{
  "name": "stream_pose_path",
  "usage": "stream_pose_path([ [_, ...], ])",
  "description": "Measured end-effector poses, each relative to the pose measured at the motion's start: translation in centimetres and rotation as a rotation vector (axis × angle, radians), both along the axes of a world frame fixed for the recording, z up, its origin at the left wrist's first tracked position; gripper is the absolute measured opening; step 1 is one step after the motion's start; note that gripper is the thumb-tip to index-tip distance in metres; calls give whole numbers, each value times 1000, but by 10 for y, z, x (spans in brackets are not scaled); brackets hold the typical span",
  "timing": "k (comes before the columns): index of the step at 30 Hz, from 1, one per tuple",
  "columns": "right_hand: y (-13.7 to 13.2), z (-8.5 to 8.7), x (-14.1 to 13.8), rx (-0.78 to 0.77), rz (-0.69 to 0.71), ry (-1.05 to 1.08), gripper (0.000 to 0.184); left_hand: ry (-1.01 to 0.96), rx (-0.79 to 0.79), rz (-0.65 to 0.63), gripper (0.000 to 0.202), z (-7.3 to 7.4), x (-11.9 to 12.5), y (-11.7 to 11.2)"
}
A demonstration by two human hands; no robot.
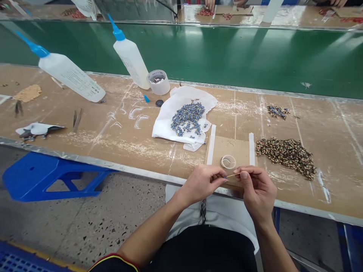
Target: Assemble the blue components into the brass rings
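My left hand (199,183) is closed in a pinch near the table's front edge, on a small blue part (225,177) mostly hidden by the fingertips. Between thumb and fingers, my right hand (257,189) grips a thin yellowish stick (233,175), whose far end meets the blue part. Just beyond the hands, a small round clear dish (228,162) sits on a cardboard pad (236,148). Behind and left of it, a pile of small blue and yellow parts (185,118) lies on white paper (163,129). Dark and cream ring-like parts (287,154) are heaped to the right.
Two white bottles (70,76) with blue nozzles stand left, one beside a tape roll (159,84). A smaller cluster of parts (277,112) lies at the right. A green conveyor belt (227,56) runs behind the table. Below is a blue stool (36,177). Other people's hands (210,4) show across the belt.
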State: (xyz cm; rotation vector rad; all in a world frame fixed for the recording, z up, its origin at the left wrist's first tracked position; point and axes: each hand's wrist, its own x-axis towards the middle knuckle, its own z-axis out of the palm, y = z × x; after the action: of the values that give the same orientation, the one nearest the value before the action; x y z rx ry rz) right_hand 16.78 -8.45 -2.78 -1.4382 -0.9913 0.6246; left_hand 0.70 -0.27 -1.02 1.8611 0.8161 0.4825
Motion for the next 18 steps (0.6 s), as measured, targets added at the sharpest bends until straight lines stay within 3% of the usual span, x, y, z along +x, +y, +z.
stream_pose_path([
  [18,-2,-7,-1,80,32,-35,4,5,6,-6,9,-2,0,0],
])
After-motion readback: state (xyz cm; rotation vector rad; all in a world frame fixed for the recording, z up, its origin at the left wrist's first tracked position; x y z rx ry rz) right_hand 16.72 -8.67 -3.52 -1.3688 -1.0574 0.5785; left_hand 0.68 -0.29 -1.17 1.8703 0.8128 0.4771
